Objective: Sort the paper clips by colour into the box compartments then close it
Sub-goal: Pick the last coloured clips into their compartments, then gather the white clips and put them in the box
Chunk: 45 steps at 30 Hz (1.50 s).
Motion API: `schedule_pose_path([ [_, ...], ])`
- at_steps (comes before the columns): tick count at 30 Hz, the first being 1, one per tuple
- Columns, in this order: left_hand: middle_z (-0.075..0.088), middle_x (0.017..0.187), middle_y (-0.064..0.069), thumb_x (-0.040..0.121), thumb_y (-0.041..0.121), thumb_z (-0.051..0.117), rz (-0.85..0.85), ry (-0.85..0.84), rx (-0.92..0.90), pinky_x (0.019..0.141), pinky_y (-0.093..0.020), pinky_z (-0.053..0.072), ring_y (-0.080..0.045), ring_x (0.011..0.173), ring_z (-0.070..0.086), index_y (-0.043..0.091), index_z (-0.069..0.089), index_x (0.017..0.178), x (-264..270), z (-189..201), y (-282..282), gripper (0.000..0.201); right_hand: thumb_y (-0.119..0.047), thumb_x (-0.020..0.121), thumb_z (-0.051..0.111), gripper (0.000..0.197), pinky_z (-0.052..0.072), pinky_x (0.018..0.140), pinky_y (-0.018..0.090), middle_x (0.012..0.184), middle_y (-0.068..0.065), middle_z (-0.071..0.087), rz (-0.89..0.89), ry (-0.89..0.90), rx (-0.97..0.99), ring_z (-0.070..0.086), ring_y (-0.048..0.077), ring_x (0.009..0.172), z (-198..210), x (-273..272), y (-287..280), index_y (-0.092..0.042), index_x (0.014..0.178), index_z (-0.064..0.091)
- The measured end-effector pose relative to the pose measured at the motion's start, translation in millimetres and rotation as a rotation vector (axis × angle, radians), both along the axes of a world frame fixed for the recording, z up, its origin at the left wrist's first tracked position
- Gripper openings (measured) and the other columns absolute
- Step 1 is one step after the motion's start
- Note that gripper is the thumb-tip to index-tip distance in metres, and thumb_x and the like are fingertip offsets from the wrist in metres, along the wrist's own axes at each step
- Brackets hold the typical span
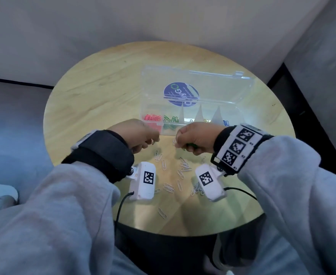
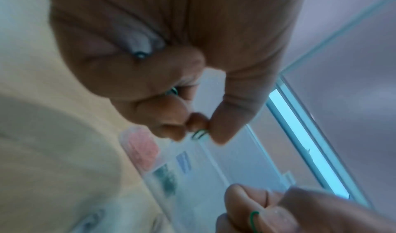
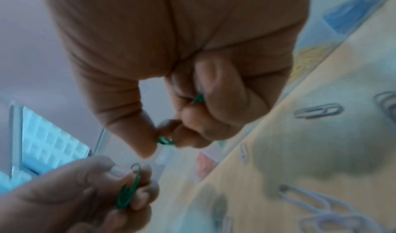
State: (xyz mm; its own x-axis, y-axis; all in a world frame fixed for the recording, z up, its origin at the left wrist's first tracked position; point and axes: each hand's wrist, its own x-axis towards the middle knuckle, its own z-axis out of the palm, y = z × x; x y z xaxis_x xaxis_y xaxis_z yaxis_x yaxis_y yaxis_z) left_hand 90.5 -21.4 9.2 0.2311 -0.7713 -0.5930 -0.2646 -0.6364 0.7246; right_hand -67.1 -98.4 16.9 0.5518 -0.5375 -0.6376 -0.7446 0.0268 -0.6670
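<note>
The clear compartment box point(image 1: 240, 116) stands open, its lid leaning back. It holds red clips point(image 1: 152, 117), green clips point(image 1: 171, 119), yellow clips point(image 1: 205, 121) and blue clips point(image 1: 225, 123) in separate compartments. My left hand point(image 1: 153, 142) hovers at the box's front edge and pinches a green clip point(image 2: 199, 133) between thumb and forefinger; a second green clip point(image 2: 174, 91) is tucked under its curled fingers. My right hand point(image 1: 176, 141) faces it and pinches a green clip point(image 3: 165, 141), with more green point(image 3: 198, 98) inside its fist.
Several white paper clips point(image 1: 184, 165) lie scattered on the round wooden table point(image 1: 95, 92) between my wrists and toward the near edge. The box's raised lid point(image 1: 195, 84) carries a blue round sticker. Grey walls surround the table.
</note>
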Motion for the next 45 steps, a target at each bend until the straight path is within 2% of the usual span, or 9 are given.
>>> schedule_pose_path([
  [6, 0.050, 0.060, -0.004, 0.084, 0.001, 0.044, 0.218, 0.263, -0.121, 0.035, -0.010, 0.029, -0.004, 0.037, 0.042, 0.009, 0.048, 0.063, -0.4, 9.7, -1.1, 0.023, 0.006, 0.088, 0.044, 0.023, 0.033, 0.036, 0.015, 0.064, 0.005, 0.047, -0.282, -0.214, 0.226, 0.043, 0.008, 0.040, 3.2, -9.7, -5.4, -0.012, 0.074, 0.044],
  [13, 0.049, 0.055, -0.002, 0.087, 0.003, 0.046, 0.352, 0.385, -0.152, 0.032, -0.008, 0.030, -0.003, 0.032, 0.040, 0.010, 0.051, 0.067, 0.1, 12.6, -0.2, 0.022, 0.006, 0.092, 0.033, 0.026, 0.054, 0.051, 0.020, 0.073, 0.009, 0.044, -0.560, -0.456, 0.479, 0.052, 0.016, 0.055, 7.7, -12.7, 0.7, -0.001, 0.075, 0.052],
  [16, 0.048, 0.061, -0.002, 0.090, 0.004, 0.044, 0.389, 0.479, -0.165, 0.033, -0.007, 0.032, -0.004, 0.033, 0.044, 0.009, 0.063, 0.085, 0.9, 15.5, -0.1, 0.020, 0.003, 0.092, 0.031, 0.026, 0.053, 0.047, 0.019, 0.072, 0.011, 0.046, -0.623, -0.542, 0.503, 0.052, 0.018, 0.061, 17.4, -5.4, -3.7, -0.002, 0.075, 0.050],
  [22, 0.060, 0.091, -0.017, 0.094, 0.024, 0.038, 0.525, 0.794, -0.216, 0.058, -0.021, 0.057, -0.022, 0.074, 0.062, -0.003, 0.059, 0.097, 4.8, 20.1, -6.1, 0.035, -0.001, 0.090, 0.031, 0.022, 0.057, 0.056, 0.025, 0.087, 0.016, 0.047, -0.728, -0.635, 0.480, 0.052, 0.024, 0.071, 30.1, 3.8, -23.3, 0.004, 0.094, 0.052],
  [29, 0.052, 0.116, -0.024, 0.096, 0.044, 0.034, 0.418, 0.729, -0.213, 0.079, -0.034, 0.049, -0.031, 0.095, 0.057, -0.004, 0.048, 0.119, -5.3, 38.8, -45.5, 0.055, -0.008, 0.090, 0.030, 0.018, 0.054, 0.052, 0.024, 0.095, 0.016, 0.040, -0.725, -0.649, 0.482, 0.047, 0.024, 0.073, 34.3, 9.6, -48.5, -0.002, 0.103, 0.041],
  [33, 0.050, 0.107, -0.021, 0.095, 0.048, 0.034, 0.403, 0.672, -0.193, 0.076, -0.033, 0.048, -0.027, 0.084, 0.055, 0.000, 0.053, 0.106, -10.7, 36.3, -60.7, 0.053, -0.010, 0.087, 0.031, 0.015, 0.044, 0.065, 0.028, 0.085, 0.013, 0.040, -0.659, -0.614, 0.527, 0.044, 0.023, 0.071, 32.6, 13.4, -55.1, -0.004, 0.093, 0.043],
  [38, 0.045, 0.111, -0.015, 0.092, 0.059, 0.030, 0.360, 0.623, -0.229, 0.090, -0.032, 0.040, -0.023, 0.097, 0.048, 0.005, 0.049, 0.126, -15.1, 32.5, -64.4, 0.067, -0.009, 0.092, 0.030, 0.033, 0.034, 0.111, 0.037, 0.137, 0.027, 0.040, -0.566, -0.582, 0.479, 0.036, 0.033, 0.134, 33.7, 7.1, -51.6, 0.004, 0.118, 0.045],
  [42, 0.050, 0.116, -0.012, 0.095, 0.054, 0.031, 0.350, 0.538, -0.252, 0.097, -0.032, 0.039, -0.023, 0.112, 0.047, 0.008, 0.052, 0.124, -19.3, 37.5, -52.4, 0.059, -0.005, 0.092, 0.034, 0.024, 0.047, 0.088, 0.030, 0.105, 0.015, 0.058, -0.521, -0.567, 0.359, 0.057, 0.024, 0.100, 35.6, -8.9, -43.2, -0.003, 0.097, 0.058],
  [45, 0.058, 0.095, -0.009, 0.096, 0.039, 0.042, 0.347, 0.404, -0.263, 0.081, -0.029, 0.049, -0.020, 0.085, 0.058, 0.012, 0.058, 0.096, -26.7, 39.1, -32.2, 0.031, -0.002, 0.092, 0.039, 0.020, 0.049, 0.075, 0.027, 0.086, 0.010, 0.059, -0.488, -0.474, 0.202, 0.058, 0.019, 0.076, 37.8, -26.5, -30.8, -0.007, 0.089, 0.058],
])
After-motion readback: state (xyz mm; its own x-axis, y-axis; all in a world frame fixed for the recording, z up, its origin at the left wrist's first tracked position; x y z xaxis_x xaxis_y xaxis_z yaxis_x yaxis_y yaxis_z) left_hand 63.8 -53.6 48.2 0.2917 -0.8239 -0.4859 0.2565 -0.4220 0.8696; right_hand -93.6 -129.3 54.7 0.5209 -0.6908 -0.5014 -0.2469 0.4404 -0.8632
